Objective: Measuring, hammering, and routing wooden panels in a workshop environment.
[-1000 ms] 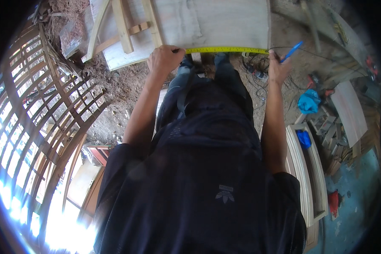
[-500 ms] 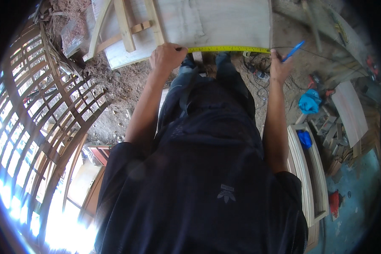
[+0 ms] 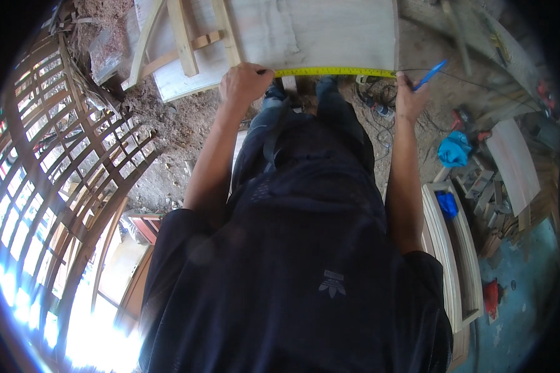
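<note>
A yellow tape measure [image 3: 330, 71] is stretched along the near edge of a pale wooden board [image 3: 330, 37]. My left hand [image 3: 246, 84] is closed round the tape's left end, by the near edge of the board; the case is mostly hidden in the fist. My right hand [image 3: 409, 96] pinches the tape's other end at the board's right corner. A blue pen [image 3: 430, 74] sticks out of that same hand, pointing up to the right.
Wooden strips [image 3: 182, 37] lie on the board's left part. Cables and a power tool [image 3: 382, 109] are on the dirt floor. To the right are a turquoise cloth [image 3: 454, 149], a wooden frame [image 3: 445, 248] and offcuts [image 3: 488, 193]; a wooden lattice [image 3: 74, 143] stands left.
Almost nothing differs. My right hand has shifted very slightly to the left with the tape end and pen; my left hand stays in place.
</note>
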A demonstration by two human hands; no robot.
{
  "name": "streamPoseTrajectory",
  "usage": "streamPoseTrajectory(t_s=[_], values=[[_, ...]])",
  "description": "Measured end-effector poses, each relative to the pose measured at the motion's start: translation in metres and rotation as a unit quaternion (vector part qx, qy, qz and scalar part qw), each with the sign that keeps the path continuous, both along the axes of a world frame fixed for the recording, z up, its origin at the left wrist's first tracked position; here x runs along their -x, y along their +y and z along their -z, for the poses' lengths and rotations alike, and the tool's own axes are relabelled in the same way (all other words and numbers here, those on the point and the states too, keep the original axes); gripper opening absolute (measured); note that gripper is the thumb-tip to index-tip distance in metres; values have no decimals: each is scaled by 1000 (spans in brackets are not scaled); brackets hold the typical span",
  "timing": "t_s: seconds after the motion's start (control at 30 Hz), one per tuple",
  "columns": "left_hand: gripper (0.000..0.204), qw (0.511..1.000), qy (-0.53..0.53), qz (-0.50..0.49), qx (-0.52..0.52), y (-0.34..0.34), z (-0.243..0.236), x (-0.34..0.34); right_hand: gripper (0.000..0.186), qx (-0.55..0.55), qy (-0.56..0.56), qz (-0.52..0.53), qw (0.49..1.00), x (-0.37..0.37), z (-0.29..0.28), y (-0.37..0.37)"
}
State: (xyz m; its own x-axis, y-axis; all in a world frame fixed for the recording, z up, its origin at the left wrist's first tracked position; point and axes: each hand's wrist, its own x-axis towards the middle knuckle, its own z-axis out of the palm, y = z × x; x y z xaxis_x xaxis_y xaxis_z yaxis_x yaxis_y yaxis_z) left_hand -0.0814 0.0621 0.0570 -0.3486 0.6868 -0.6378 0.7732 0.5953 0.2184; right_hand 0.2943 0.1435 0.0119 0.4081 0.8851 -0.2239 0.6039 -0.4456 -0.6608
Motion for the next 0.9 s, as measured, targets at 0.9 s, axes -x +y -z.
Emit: streamPoseTrajectory(t_s=[0.9], values=[[39, 1000, -18, -4, -4, 1, 0, -1, 35, -19, 383, 232, 894, 13, 4, -12]])
